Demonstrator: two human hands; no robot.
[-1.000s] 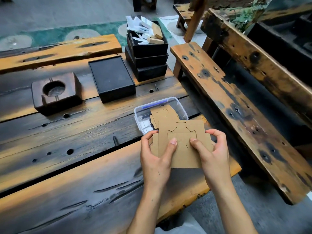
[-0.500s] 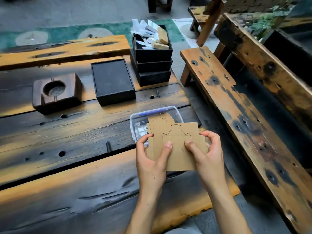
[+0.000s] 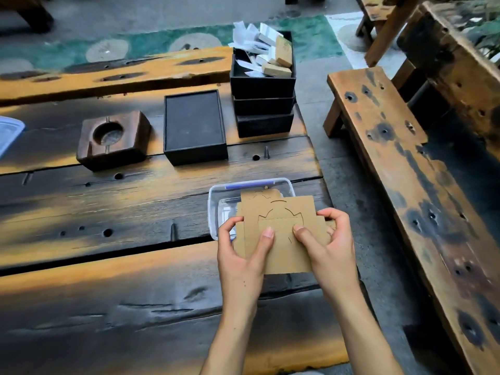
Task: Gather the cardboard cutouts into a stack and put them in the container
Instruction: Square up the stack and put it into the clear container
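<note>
- Cardboard cutouts [image 3: 284, 220]: gathered into one uneven stack, overlapping the near rim of the container [image 3: 213, 196]; not yet inside, I judge.
- Container sits open at twelve o'clock from my hands.
- Left hand [image 3: 240, 255] pinches the stack's nine o'clock edge.
- Right hand [image 3: 330, 247] grips its three o'clock edge.
- Remaining: lower, release.

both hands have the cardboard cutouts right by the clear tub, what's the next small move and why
Probably square the stack first: press the cardboard cutouts flush between the left hand and right hand. Both hands grip the sheets, but their edges sit stepped on the left side, and the clear plastic container just beyond looks a snug fit.
</note>
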